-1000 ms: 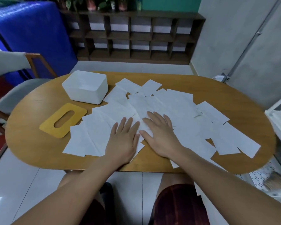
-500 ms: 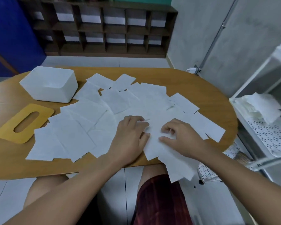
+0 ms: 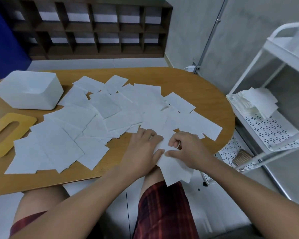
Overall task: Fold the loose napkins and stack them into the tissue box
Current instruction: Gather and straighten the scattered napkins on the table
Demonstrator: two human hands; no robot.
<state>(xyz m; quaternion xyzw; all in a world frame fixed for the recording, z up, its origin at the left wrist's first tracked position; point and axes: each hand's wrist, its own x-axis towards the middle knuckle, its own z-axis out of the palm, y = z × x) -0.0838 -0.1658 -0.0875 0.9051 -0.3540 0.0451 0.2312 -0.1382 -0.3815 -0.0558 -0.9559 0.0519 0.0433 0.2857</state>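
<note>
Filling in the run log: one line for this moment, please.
left hand: grips napkin | right hand: pinches same napkin at table edge | tissue box: open

Oval wooden table [image 3: 171,76]. Loose white napkins [image 3: 100,118] spread overlapping across its middle toward the right end, some overhanging the near edge. White tissue box [image 3: 29,92] at the far left; yellow slotted lid [image 3: 7,133] flat by the left edge.
</note>
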